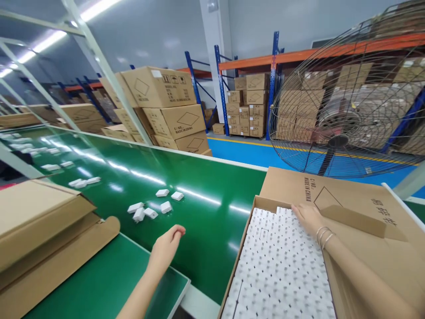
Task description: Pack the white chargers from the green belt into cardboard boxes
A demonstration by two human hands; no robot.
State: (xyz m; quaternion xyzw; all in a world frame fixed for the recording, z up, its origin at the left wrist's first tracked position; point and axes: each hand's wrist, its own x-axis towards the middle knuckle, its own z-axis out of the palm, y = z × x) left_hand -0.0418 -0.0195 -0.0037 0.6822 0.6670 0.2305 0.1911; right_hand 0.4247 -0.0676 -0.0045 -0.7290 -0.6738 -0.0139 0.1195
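Note:
My left hand (166, 249) hovers over the green conveyor belt (212, 235), its fingers curled together and no object visible in them. Beyond it, several small white boxes (166, 207) lie loose on the belt. On the right, my right hand (308, 218) rests at the far right corner of an open carton (264, 204). Its fingers are stretched out over the top of the packed white boxes (282, 261), and its fingertips touch the far row. These boxes stand in tight rows and fill most of the carton; the far left corner sits lower than the row beside it.
A carton flap (352, 204) spreads out right of the packed boxes. At left, flattened cardboard (40, 235) lies on a green side table (109, 274). A large caged fan (338, 133) stands behind the belt, near stacked cartons (175, 119) and racks (245, 64). More white boxes (84, 181) lie up the belt.

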